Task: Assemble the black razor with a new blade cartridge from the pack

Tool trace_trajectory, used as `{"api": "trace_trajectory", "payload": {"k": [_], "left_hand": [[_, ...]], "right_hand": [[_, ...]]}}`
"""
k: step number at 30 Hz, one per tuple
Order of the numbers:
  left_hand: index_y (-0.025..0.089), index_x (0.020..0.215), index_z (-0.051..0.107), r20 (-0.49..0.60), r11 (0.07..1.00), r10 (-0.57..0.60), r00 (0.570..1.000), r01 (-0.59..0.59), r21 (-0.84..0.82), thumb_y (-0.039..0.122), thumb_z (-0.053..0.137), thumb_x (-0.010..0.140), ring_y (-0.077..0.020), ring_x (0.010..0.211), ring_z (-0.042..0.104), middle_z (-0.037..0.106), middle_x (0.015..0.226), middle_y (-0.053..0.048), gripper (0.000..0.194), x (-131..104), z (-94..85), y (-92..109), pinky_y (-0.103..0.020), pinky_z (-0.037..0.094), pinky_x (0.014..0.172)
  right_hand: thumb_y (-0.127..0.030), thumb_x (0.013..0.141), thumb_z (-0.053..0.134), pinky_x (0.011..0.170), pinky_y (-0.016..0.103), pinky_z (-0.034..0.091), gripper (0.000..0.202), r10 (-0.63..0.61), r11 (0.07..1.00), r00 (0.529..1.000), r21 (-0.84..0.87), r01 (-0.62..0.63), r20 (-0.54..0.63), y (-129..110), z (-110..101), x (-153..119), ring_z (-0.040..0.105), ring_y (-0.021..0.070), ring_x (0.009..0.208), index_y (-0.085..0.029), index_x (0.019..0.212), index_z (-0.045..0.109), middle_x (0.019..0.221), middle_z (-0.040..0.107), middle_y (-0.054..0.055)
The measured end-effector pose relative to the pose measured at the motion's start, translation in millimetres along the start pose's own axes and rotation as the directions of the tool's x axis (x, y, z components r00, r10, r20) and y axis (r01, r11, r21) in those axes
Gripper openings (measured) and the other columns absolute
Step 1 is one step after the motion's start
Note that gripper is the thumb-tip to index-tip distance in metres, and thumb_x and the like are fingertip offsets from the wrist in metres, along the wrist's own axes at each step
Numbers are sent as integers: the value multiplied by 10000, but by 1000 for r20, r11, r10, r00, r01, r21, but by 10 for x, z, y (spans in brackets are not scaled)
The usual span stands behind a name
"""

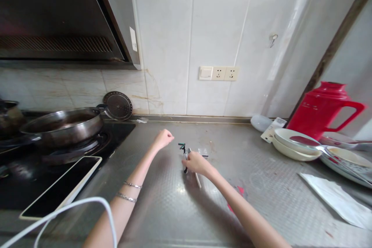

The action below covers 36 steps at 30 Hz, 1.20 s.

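Observation:
My right hand is at the middle of the metal counter, its fingers closed on a small dark razor with a green head. A thin pale stick-like item shows below that hand, and a short dark item lies just to its right, partly covered. My left hand is raised over the counter to the left of the razor, fingers curled together. Whether it holds anything is too small to tell.
Left, a steel pan sits on the black stove, with a phone and white cable in front. Right are a red thermos, stacked bowls, a plate and a white sheet. A range hood hangs upper left.

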<state>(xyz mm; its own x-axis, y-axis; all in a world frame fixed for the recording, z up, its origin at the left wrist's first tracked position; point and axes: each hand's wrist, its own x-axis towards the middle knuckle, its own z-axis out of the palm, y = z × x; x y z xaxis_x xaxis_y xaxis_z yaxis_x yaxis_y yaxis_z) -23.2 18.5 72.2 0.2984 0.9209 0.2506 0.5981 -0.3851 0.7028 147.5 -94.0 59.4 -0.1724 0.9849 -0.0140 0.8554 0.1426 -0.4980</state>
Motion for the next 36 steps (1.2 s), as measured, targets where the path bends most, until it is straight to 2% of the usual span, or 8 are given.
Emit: {"api": "trace_trajectory", "payload": {"k": [2,9,13,17,23,27,30,36], "left_hand": [[155,594,689,-37,993,84,996,-80,89,263,623,664,-177,612,593,656,572,-56,145,39,102,-104,-244,399,613],[187,857,701,145,881,165,976,-212,423,293,546,779,-205,890,545,650,871,-75,204,109,468,-334,-275,398,775],[203,847,702,166,861,240,957,-289,419,279,510,815,-195,894,519,631,898,-64,209,140,546,-381,-282,394,794],[187,809,704,171,839,304,937,-349,418,234,495,830,-186,875,506,631,865,-62,215,144,569,-381,-287,396,783],[175,836,691,147,816,412,899,-436,381,214,525,824,-167,863,502,617,861,-57,171,97,566,-195,-287,411,778],[167,851,686,142,773,522,841,-537,338,212,537,818,-168,847,506,611,841,-59,159,49,642,80,-287,426,760],[161,852,683,140,752,570,809,-583,307,198,536,813,-168,849,510,609,834,-61,157,20,714,240,-279,433,758],[159,847,680,136,770,567,813,-581,265,207,533,812,-170,864,515,615,845,-60,159,-7,805,309,-275,437,778]], "right_hand": [[-189,745,476,488,213,394,241,31,999,998,-27,-30,59,-6,39,26,607,169,541,-146,559,624,526,639,102],[-218,766,435,495,215,418,295,29,999,977,-34,-22,211,4,68,53,628,173,560,-71,671,672,626,682,150],[-299,792,440,495,211,389,356,13,999,988,-46,-6,152,69,1,62,603,159,526,-90,612,666,573,665,131],[-304,814,432,492,201,348,379,29,998,1000,-62,-28,10,281,-186,144,583,142,532,-103,593,665,557,650,108],[-268,831,462,650,200,380,258,-110,993,946,-63,96,-304,731,-394,260,595,140,738,-166,873,696,817,679,67],[-312,837,487,651,209,393,253,-210,978,918,-76,196,-336,831,-397,252,574,125,723,-210,975,673,890,645,48],[-316,835,499,625,209,388,221,-227,974,915,-88,210,-335,835,-396,229,567,120,709,-220,922,678,868,633,37],[-300,819,526,647,213,389,181,-288,958,914,-106,268,-287,903,-457,194,570,122,731,-213,852,680,826,635,27]]}}
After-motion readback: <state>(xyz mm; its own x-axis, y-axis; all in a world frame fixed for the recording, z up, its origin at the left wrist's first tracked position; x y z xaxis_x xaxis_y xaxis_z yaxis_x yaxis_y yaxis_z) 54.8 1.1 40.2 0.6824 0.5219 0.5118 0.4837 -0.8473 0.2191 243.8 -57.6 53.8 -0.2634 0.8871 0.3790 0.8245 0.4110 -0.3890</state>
